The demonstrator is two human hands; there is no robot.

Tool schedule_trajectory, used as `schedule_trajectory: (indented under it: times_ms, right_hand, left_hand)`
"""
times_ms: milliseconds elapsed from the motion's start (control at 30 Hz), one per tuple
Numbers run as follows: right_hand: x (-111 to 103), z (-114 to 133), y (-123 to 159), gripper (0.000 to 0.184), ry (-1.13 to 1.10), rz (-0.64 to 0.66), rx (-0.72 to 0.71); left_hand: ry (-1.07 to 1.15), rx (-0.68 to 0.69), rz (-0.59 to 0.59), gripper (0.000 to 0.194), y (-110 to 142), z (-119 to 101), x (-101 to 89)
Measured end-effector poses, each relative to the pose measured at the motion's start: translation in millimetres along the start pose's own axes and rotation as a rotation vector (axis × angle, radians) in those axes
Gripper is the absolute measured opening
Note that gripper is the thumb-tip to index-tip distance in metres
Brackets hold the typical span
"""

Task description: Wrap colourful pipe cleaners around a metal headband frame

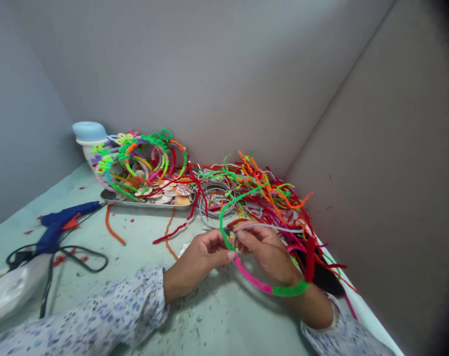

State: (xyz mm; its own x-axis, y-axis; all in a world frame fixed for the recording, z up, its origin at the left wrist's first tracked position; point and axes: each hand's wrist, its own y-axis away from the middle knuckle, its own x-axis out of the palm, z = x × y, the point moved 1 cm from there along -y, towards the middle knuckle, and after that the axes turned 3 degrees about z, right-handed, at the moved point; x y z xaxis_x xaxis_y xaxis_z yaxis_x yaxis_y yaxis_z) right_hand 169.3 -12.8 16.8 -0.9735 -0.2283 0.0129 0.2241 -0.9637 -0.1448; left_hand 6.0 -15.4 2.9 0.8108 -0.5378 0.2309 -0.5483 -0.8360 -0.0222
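A headband is held between my two hands, partly wrapped in pink, green and red pipe cleaner; its grey end is bare and arcs over my right hand. My left hand pinches the headband at the end of the pink part, where a loose green pipe cleaner rises and bends to the right. With fingers closed around the same spot, my right hand grips the headband near the bare section. The red-wrapped end sticks up by my right wrist.
Finished-looking headbands rest on a metal tray of shells. A tangled pile of pipe cleaners and grey hoops lie beyond my hands. On the left are a blue glue gun, its cord, a plastic bag and a blue-lidded bottle.
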Motion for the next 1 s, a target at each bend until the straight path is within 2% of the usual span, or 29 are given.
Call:
schedule_trajectory:
  times_ms: [100, 267, 433, 500, 567, 633, 733, 900, 1000]
  right_hand:
    - [-3.8, -9.3, -3.2, 0.023, -0.038, 0.038, 0.063]
    - [-3.6, -26.7, -1.5, 0.023, 0.034, 0.052, 0.035]
    - [5.4, -23.1, 5.3, 0.043, 0.177, 0.109, -0.096]
    - [7.3, -21.7, 7.6, 0.038, 0.198, 0.052, -0.139]
    - [7.8, -23.9, 8.1, 0.024, 0.185, -0.030, -0.130]
    - [7.6, -28.1, 6.7, 0.018, 0.110, -0.079, -0.056]
    - [6.1, -31.9, 2.8, 0.018, -0.135, -0.082, 0.078]
    - [0.0, -32.4, 0.1, 0.010, -0.502, 0.096, 0.318]
    - [-4.6, -36.0, -0.2, 0.007, -0.625, 0.134, 0.387]
  left_hand:
    - [0.029, -0.008, -0.040, 0.013, -1.9, 3.3, -1.7]
    - [0.114, 0.045, -0.215, 0.012, -8.5, 3.8, -9.4]
    - [0.176, 0.059, -0.275, 0.011, -10.1, 7.1, -12.1]
    - [0.134, 0.074, -0.262, 0.013, -9.6, 9.6, -11.1]
    - [0.080, 0.078, -0.254, 0.015, -9.0, 11.5, -10.1]
    - [0.030, 0.061, -0.257, 0.018, -8.4, 11.7, -9.4]
    - [-0.050, 0.040, -0.252, 0.021, -7.5, 8.7, -8.5]
    - [-0.102, 0.036, -0.193, 0.019, -6.6, 3.6, -7.6]
    - [-0.100, 0.018, -0.164, 0.018, -7.3, 4.1, -8.9]
